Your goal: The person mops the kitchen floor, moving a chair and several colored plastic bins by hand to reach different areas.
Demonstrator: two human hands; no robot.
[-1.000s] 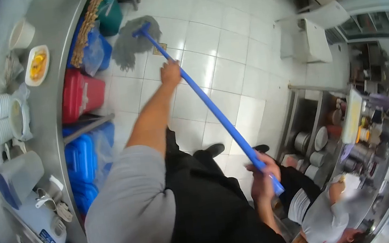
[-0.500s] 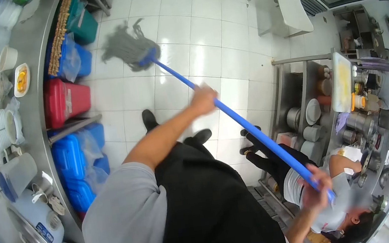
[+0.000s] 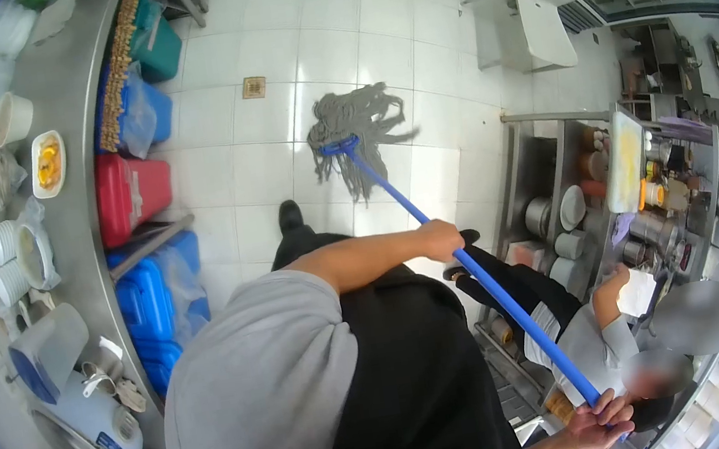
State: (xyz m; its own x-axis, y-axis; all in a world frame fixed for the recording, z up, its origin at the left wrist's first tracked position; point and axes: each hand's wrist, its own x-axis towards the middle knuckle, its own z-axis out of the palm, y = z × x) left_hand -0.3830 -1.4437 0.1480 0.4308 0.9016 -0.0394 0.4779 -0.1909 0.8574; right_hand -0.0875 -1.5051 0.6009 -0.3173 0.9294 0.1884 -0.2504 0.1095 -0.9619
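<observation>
My left hand is wrapped round the middle of a blue mop handle. Near the handle's upper end, at the lower right, my right hand has its fingers closed round it. The grey mop head lies spread on the white tiled floor, its strands fanned out to the right and downward. A small square drain cover shows to its left.
A co-worker in a grey shirt is at the right, beside shelves of pots and dishes. Bins, including a red one, stand under the steel counter on the left. A white chair stands at the upper right.
The mop head has swept right and slightly down, uncovering the drain cover. My left hand has moved right and down, and my right hand has moved down, both still holding the handle.
</observation>
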